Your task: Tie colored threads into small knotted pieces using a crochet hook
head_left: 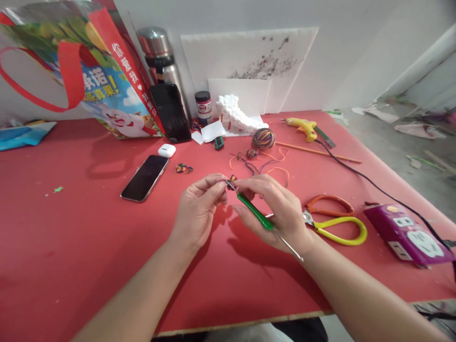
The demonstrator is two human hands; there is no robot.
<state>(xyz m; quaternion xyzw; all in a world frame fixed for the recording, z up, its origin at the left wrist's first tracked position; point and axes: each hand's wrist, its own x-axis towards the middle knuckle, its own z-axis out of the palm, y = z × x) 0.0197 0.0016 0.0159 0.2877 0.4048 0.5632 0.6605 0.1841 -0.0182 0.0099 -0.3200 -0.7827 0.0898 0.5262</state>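
My right hand (278, 209) is closed around a green-handled crochet hook (255, 213), its metal tip pointing up-left toward my left hand. My left hand (199, 204) pinches a small multicoloured yarn piece (232, 179) at the hook's tip. Both hands hover just above the red table (89, 247) near its middle. Loose yarn strands (265, 164) run from the work back to a multicoloured yarn ball (263, 138).
A phone (145, 177), a white earbud case (166, 150) and a small crocheted bit (184, 168) lie to the left. Yellow scissors (337, 229) and a purple power strip (409, 235) lie right. A glue gun (302, 127), thin stick (317, 152), jar (203, 107), flask (160, 57) and printed bag (103, 80) stand behind.
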